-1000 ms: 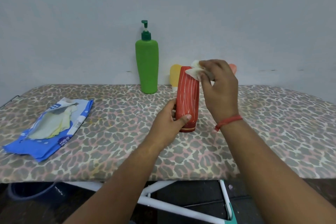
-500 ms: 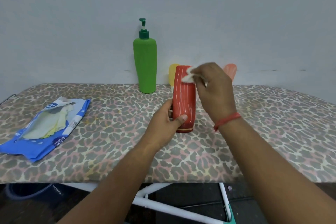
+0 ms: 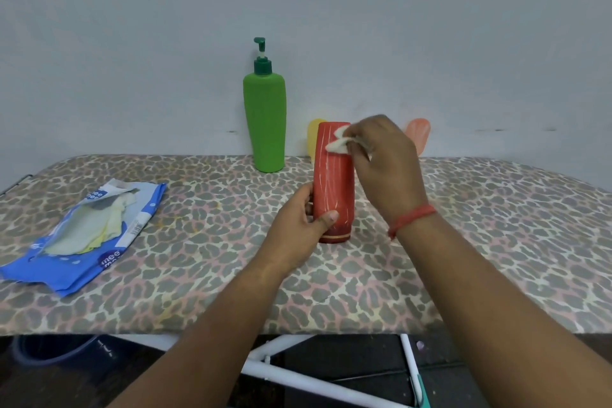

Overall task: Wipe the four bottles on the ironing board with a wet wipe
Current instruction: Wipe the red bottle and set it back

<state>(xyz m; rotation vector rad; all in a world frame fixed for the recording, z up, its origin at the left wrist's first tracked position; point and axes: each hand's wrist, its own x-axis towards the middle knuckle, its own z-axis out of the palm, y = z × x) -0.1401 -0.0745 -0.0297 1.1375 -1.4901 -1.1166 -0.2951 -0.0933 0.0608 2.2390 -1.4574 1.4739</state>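
A red bottle (image 3: 334, 182) stands upright on its cap in the middle of the leopard-print ironing board (image 3: 205, 275). My left hand (image 3: 303, 228) grips its lower part. My right hand (image 3: 385, 162) pinches a white wet wipe (image 3: 339, 144) against the bottle's upper right side. Behind stand a tall green pump bottle (image 3: 265, 122), a yellow bottle (image 3: 314, 136) mostly hidden by the red one, and a pale orange bottle (image 3: 419, 134) partly hidden by my right hand.
A blue wet-wipe pack (image 3: 82, 235) lies open on the board's left side. A grey wall rises just behind the bottles. The board's white legs (image 3: 298, 378) and a dark floor show below the front edge.
My right hand has slid the wipe down from the bottle's top onto its upper side. The left hand keeps its grip on the red bottle.
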